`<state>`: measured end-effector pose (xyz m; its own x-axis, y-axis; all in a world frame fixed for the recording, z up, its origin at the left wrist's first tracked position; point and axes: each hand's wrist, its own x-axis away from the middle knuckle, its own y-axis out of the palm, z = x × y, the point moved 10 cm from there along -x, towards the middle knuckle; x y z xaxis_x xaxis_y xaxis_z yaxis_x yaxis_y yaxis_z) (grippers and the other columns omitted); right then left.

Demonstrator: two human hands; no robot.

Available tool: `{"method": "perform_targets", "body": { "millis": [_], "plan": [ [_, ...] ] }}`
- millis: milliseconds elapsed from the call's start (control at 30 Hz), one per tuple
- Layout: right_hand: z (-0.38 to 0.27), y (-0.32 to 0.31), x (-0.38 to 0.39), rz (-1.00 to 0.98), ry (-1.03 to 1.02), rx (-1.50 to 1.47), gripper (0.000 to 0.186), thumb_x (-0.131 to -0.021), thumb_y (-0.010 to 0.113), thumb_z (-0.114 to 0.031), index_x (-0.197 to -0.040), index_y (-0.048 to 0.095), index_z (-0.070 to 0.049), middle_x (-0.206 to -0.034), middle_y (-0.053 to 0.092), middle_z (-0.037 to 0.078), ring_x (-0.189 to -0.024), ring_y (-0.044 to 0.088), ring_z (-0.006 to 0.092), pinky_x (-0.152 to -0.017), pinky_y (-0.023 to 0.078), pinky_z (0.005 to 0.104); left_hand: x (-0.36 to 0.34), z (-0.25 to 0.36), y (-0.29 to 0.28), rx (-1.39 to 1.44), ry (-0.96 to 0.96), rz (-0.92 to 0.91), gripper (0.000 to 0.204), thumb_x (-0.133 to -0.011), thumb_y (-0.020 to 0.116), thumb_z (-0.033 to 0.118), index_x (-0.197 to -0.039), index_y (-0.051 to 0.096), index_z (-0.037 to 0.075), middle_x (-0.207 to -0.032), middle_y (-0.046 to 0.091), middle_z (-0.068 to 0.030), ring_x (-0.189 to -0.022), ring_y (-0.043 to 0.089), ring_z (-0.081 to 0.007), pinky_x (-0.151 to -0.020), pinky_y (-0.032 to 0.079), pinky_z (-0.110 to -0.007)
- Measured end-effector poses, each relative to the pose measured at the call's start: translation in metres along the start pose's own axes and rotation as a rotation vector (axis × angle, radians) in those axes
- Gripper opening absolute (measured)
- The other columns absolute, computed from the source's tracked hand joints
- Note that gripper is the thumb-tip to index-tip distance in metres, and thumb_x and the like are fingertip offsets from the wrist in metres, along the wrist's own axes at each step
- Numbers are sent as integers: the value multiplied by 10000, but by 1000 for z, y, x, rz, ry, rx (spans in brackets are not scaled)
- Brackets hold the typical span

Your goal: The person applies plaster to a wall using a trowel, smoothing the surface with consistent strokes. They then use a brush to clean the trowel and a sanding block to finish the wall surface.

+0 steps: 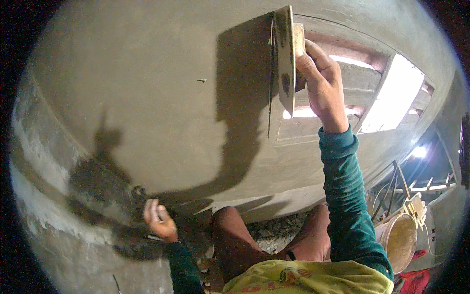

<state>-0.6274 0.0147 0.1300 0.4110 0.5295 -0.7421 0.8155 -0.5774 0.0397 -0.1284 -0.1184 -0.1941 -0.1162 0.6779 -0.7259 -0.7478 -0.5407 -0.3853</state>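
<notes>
Low on the left, the left hand [159, 221] is curling its fingers around a small dark tool against the smooth grey plastered wall [161, 108]. Higher on the right, the right hand [320, 85] is gripping a flat rectangular plastering float [285, 59], holding it edge-on just beside that wall. A tan bucket [399, 240] is standing lower right.

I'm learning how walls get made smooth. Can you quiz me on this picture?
1. True or false: the right hand holds a flat rectangular plastering float against the smooth grey plastered wall.
2. Which sleeve colour shows on both arms: A red, B dark green, C white?
3. Fill in: the left hand holds a dark lump of wet ____ low down.

Key: 1 true. 2 B. 3 mortar.
</notes>
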Motion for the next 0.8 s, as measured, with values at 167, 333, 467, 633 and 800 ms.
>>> {"method": "perform_targets", "body": {
  "millis": [167, 333, 467, 633, 800],
  "plan": [
    [-6, -6, 2, -15, -11, 16, 439, -1042, 613, -288, -1350, 624, 25, -996, 683, 16, -821, 602, 66, -695, 495, 222, -61, 45, -93, -453, 86, 316, 335, -1033, 584, 302, -1224, 701, 52, -1310, 650, -174, -1245, 569, -356, -1073, 415, -478],
    [-29, 16, -6, -22, -37, 46, 435, -1030, 635, -272, -1330, 641, 44, -1058, 706, 38, -929, 619, 87, -825, 506, 245, -94, 41, -176, -619, 213, 600, 414, -1041, 571, 436, -1236, 707, 96, -1324, 643, -150, -1243, 576, -328, -1054, 428, -478],
    [-27, 13, -7, 42, -29, 47, 417, -1025, 640, -270, -1308, 662, 35, -1058, 729, 71, -972, 621, 115, -881, 501, 262, -105, 52, -207, -697, 223, 738, 416, -1026, 592, 465, -1251, 709, 136, -1341, 632, -158, -1248, 577, -343, -1063, 430, -503],
    [-17, 10, 2, 43, 63, 32, 400, -1018, 633, -295, -1245, 684, 31, -912, 677, 20, -844, 581, 72, -736, 488, 248, -110, 47, -241, -812, 309, 785, 455, -1014, 593, 491, -1314, 689, 163, -1413, 590, -187, -1310, 533, -393, -1105, 401, -542],
    [-6, 17, 31, -36, 18, 81, 394, -1007, 643, -248, -1255, 659, 58, -981, 687, 55, -897, 593, 103, -801, 499, 262, -111, 10, -265, -834, 202, 721, 541, -996, 608, 517, -1401, 629, 159, -1492, 524, -223, -1390, 456, -427, -1137, 370, -552]
  ]
}}
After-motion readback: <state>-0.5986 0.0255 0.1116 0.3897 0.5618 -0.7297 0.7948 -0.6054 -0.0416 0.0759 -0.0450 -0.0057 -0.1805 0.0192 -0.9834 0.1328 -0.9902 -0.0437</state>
